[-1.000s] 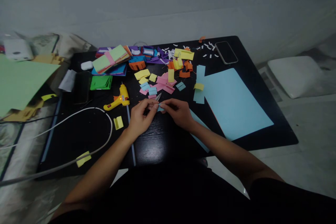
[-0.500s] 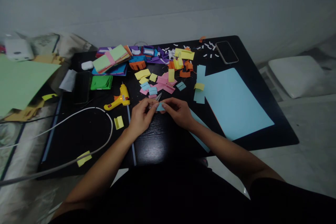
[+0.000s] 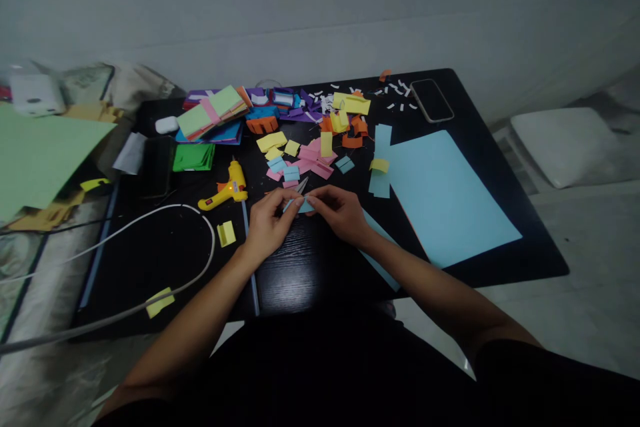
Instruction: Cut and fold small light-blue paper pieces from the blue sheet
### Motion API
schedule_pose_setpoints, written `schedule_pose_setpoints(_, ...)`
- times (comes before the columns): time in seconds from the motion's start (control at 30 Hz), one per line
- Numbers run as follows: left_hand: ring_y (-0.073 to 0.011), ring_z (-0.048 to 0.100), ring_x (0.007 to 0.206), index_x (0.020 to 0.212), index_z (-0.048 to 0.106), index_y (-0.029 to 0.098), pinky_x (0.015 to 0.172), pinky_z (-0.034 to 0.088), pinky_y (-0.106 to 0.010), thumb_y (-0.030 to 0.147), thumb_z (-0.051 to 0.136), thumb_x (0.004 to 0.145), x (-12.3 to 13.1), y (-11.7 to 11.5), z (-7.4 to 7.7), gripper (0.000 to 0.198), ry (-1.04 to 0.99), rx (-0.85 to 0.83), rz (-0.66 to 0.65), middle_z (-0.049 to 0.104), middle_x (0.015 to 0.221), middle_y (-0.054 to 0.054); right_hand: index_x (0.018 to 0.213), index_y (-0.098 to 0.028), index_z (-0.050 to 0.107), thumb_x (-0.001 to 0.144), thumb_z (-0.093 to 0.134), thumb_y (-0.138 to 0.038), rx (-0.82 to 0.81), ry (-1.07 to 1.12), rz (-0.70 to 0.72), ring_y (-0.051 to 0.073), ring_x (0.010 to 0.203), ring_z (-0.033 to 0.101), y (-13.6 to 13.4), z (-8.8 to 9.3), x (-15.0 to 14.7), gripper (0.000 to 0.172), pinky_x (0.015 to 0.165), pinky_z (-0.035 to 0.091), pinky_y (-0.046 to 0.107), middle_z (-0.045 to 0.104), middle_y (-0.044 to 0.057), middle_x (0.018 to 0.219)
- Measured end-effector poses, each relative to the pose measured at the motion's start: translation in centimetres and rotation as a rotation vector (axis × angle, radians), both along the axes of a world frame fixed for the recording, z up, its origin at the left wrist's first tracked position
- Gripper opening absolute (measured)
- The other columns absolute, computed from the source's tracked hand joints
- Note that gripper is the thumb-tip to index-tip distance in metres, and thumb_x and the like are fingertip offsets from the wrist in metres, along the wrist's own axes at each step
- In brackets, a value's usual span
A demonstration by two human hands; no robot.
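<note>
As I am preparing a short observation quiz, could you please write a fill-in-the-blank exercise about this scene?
The left hand and right hand hold a small ____ paper piece.
The body of the glue gun is coloured ____.
A ____ strip lies across the light green paper bundle.
The large blue sheet lies to the ____ of both hands.
Missing words: blue; yellow; pink; right.

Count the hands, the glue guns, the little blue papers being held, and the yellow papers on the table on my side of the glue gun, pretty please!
Hands: 2 (left hand and right hand)
Glue gun: 1
Held blue paper: 1
Near-side yellow papers: 2, one partly under the cable
Total: 6
</note>
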State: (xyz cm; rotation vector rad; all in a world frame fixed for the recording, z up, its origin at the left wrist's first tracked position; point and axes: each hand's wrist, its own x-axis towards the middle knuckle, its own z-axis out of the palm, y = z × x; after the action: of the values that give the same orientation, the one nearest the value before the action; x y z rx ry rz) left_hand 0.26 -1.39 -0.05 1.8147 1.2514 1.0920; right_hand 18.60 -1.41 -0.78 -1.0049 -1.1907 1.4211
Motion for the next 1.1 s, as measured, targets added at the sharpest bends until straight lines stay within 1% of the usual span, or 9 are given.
schedule_pose_setpoints(0.17, -0.0135, 0.062, 0.063, 0.097, 0.072, 0.019, 0.061, 0.047, -0.025, 0.036, 0.067, 0.095, 0.0, 0.01, -0.06, 0.018, -0.056, -0.047, 0.034, 0.069, 0.078, -0.001, 0.097, -0.02, 0.076, 0.084, 0.077, -0.048, -0.007, 0.066, 0.048, 0.018, 0.081, 0.076, 0.16, -0.09, 0.29, 0.031, 0.083, 0.066, 0.036, 0.077, 0.003, 0.095)
schedule_pose_setpoints(0.27, -0.0131, 0.061, 0.063, 0.097, 0.072, 0.019, 0.061, 0.046, -0.025, 0.035, 0.066, 0.095, -0.02, 0.01, 0.02, 0.018, -0.032, -0.043, 0.018, 0.068, 0.076, 0.0, 0.096, -0.019, 0.077, 0.083, 0.079, -0.048, -0.005, 0.048, 0.03, 0.019, 0.081, 0.076, 0.17, -0.16, 0.26, 0.032, 0.081, 0.066, 0.036, 0.077, 0.004, 0.094)
schedule_pose_setpoints(0.37, -0.0127, 0.062, 0.064, 0.096, 0.072, 0.019, 0.062, 0.047, -0.024, 0.034, 0.066, 0.095, 0.01, 0.03, 0.09, 0.017, -0.038, -0.037, 0.011, 0.069, 0.079, -0.001, 0.096, -0.019, 0.078, 0.081, 0.081, -0.047, -0.022, 0.03, 0.02, 0.019, 0.076, 0.076, 0.25, -0.3, 0.23, 0.032, 0.078, 0.066, 0.035, 0.077, 0.003, 0.09)
schedule_pose_setpoints(0.5, -0.0116, 0.062, 0.061, 0.095, 0.072, 0.018, 0.058, 0.047, -0.024, 0.034, 0.067, 0.094, 0.01, 0.11, 0.03, 0.017, -0.081, -0.052, 0.039, 0.071, 0.082, -0.002, 0.1, -0.02, 0.079, 0.082, 0.079, -0.046, -0.059, 0.086, 0.071, 0.02, 0.083, 0.077, 0.4, -0.44, 0.44, 0.031, 0.086, 0.065, 0.039, 0.078, 0.004, 0.097)
schedule_pose_setpoints(0.57, -0.0116, 0.061, 0.06, 0.095, 0.072, 0.018, 0.058, 0.047, -0.023, 0.034, 0.067, 0.094, -0.04, 0.14, -0.07, 0.017, -0.072, -0.049, 0.035, 0.07, 0.081, -0.001, 0.099, -0.02, 0.079, 0.084, 0.077, -0.045, -0.058, 0.087, 0.068, 0.02, 0.083, 0.076, 0.38, -0.37, 0.49, 0.029, 0.087, 0.065, 0.039, 0.078, 0.004, 0.097)
schedule_pose_setpoints(0.73, -0.0126, 0.062, 0.064, 0.096, 0.073, 0.019, 0.062, 0.049, -0.025, 0.034, 0.067, 0.095, 0.01, 0.12, -0.3, 0.016, -0.05, -0.034, -0.009, 0.07, 0.08, -0.001, 0.092, -0.02, 0.077, 0.078, 0.083, -0.045, -0.01, 0.009, 0.007, 0.017, 0.078, 0.074, 0.23, -0.06, 0.17, 0.029, 0.078, 0.065, 0.033, 0.077, 0.002, 0.088)
schedule_pose_setpoints(0.83, -0.0121, 0.063, 0.063, 0.095, 0.072, 0.019, 0.062, 0.052, -0.025, 0.036, 0.069, 0.093, 0.27, 0.08, -0.33, 0.018, -0.129, -0.096, -0.003, 0.071, 0.082, -0.001, 0.086, -0.019, 0.075, 0.077, 0.084, -0.048, 0.002, 0.005, -0.03, 0.016, 0.073, 0.072, 0.29, -0.14, 0.0, 0.031, 0.074, 0.066, 0.032, 0.075, 0.001, 0.082)
schedule_pose_setpoints(0.97, -0.0144, 0.067, 0.068, 0.096, 0.072, 0.018, 0.065, 0.058, -0.027, 0.041, 0.071, 0.091, 0.54, 0.14, -0.3, 0.023, -0.274, -0.223, 0.005, 0.073, 0.085, -0.002, 0.086, -0.02, 0.074, 0.078, 0.083, -0.047, 0.025, 0.013, -0.079, 0.016, 0.074, 0.071, 0.36, -0.46, -0.02, 0.029, 0.073, 0.066, 0.032, 0.074, 0.0, 0.081)
schedule_pose_setpoints(1.1, -0.0168, 0.07, 0.071, 0.095, 0.075, 0.017, 0.068, 0.062, -0.031, 0.042, 0.075, 0.086, 0.7, 0.3, 0.11, 0.026, -0.329, -0.256, 0.018, 0.077, 0.088, -0.004, 0.087, -0.021, 0.073, 0.08, 0.081, -0.047, 0.035, -0.013, -0.1, 0.017, 0.078, 0.072, 0.28, -0.55, 0.0, 0.028, 0.076, 0.066, 0.034, 0.074, 0.001, 0.083)
